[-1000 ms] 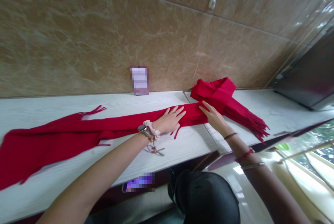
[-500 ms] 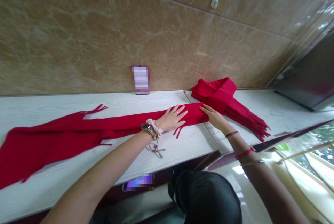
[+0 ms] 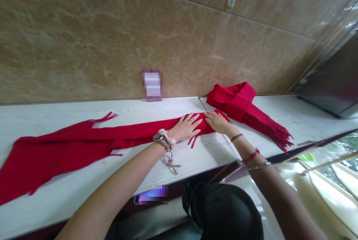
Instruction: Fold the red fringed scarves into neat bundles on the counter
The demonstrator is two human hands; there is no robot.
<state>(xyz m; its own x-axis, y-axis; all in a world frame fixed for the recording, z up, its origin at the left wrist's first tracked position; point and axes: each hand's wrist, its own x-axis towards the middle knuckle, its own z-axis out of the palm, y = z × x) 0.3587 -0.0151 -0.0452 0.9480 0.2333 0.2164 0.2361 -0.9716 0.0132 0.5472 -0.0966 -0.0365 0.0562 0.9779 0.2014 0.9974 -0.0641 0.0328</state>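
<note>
A long red scarf (image 3: 148, 130) lies along the white table, folded into a narrow strip under my hands and spreading wider at the left. Fringe tassels stick out along its edges. My left hand (image 3: 184, 127) rests flat on the strip with its fingers spread. Close to its right, my right hand (image 3: 216, 121) lies flat on the same strip, fingers stretched out toward the left hand. Beyond my right hand is a second red scarf (image 3: 237, 102), folded over itself, its fringed end pointing to the lower right.
A blurred card or phone-like object (image 3: 153, 86) leans against the brown marbled wall (image 3: 84, 38). The white table (image 3: 179, 158) has a seam near my right hand. Below its front edge lies a blurred phone (image 3: 151, 195). A dark appliance (image 3: 332, 79) stands at the far right.
My right hand has slid left along the folded strip, from its right end to beside my left hand. My left hand stays in place on the scarf.
</note>
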